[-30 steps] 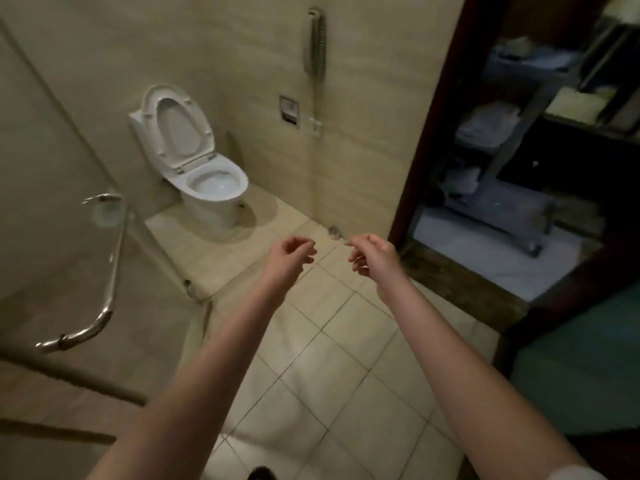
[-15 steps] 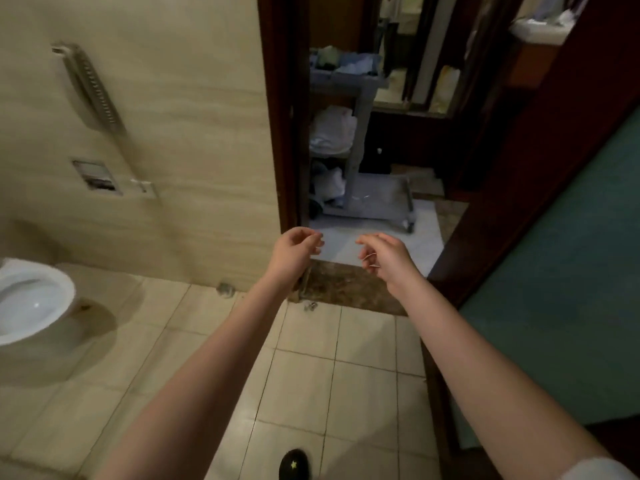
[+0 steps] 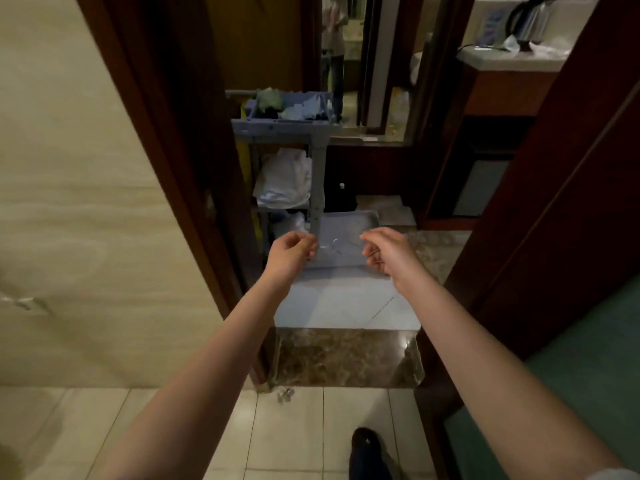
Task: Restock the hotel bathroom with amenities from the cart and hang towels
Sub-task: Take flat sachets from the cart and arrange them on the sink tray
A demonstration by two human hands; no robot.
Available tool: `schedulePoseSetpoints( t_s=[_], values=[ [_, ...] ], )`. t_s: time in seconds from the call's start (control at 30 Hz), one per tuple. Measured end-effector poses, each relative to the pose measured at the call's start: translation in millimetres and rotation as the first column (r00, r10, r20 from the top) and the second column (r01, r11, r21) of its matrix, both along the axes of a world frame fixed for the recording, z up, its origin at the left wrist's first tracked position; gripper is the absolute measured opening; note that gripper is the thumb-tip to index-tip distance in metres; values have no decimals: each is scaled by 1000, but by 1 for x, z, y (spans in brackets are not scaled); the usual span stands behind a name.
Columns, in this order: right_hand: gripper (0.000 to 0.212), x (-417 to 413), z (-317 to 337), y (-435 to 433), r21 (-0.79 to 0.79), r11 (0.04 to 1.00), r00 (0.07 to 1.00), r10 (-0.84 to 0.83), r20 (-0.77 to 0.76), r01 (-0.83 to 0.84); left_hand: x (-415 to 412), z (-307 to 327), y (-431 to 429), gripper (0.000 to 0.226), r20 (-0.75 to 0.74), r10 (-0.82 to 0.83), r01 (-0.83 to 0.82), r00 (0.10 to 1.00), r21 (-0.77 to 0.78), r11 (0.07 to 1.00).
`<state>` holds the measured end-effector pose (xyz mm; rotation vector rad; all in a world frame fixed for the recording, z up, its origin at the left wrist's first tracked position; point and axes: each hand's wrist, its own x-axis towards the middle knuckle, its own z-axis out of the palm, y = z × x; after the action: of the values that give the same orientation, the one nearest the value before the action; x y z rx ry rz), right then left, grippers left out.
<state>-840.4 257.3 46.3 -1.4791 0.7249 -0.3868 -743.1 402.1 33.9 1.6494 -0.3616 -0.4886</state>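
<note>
Doorway seen from inside the bathroom. Beige wall (image 3: 86,202) on the left, then the dark wood door frame (image 3: 162,161), which hides the cart's left edge. Dark door (image 3: 554,209) on the right, with a green surface (image 3: 571,393) low beside it. A brown marble threshold (image 3: 346,358) lies between the beige floor tiles (image 3: 294,441) and the paler floor beyond. A small metal fitting (image 3: 285,395) sits on the tiles at the threshold's edge. 1 dark shoe (image 3: 367,452) at the bottom. Counter (image 3: 512,60) with a kettle (image 3: 530,19) at top right.

Both bare forearms reach forward, about level with each other. Left hand (image 3: 292,252): fingers curled, thumb against the fingertips. Right hand (image 3: 384,252): fingers loosely curled. There is a faint clear glint between the 2 hands; cannot tell whether either hand pinches anything.

The grey cart (image 3: 317,161) stands just past the doorway, beyond both hands. Crumpled cloths (image 3: 277,102) lie in its top tray and white towels (image 3: 284,178) on its middle shelf, above the left hand in view. The hands overlap its low platform (image 3: 346,223) in view, with no contact visible.
</note>
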Motion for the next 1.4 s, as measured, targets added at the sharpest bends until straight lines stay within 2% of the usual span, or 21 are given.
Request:
schedulePoseSetpoints(
  t_s=[0.3,0.53,0.77,1.07,1.4],
  values=[
    [17,172,19,-166,-45,991,992,125,-22,-126,157,24,-159,15,12,119,-119,993,-4,993],
    [12,322,23,-243,-37,972,972,233,-5,-233,301,30,-236,10,-51,245,-247,968,-47,968],
    [12,500,31,-311,-63,966,968,248,-40,-250,478,35,-311,15,-20,291,-292,956,-69,954],
    [15,665,36,-384,-70,956,958,282,-54,-285,640,38,-377,10,12,328,-329,944,31,944],
    [15,831,6,-452,-66,885,881,446,-156,-460,780,21,-419,14,34,429,-429,903,155,890]
  ],
)
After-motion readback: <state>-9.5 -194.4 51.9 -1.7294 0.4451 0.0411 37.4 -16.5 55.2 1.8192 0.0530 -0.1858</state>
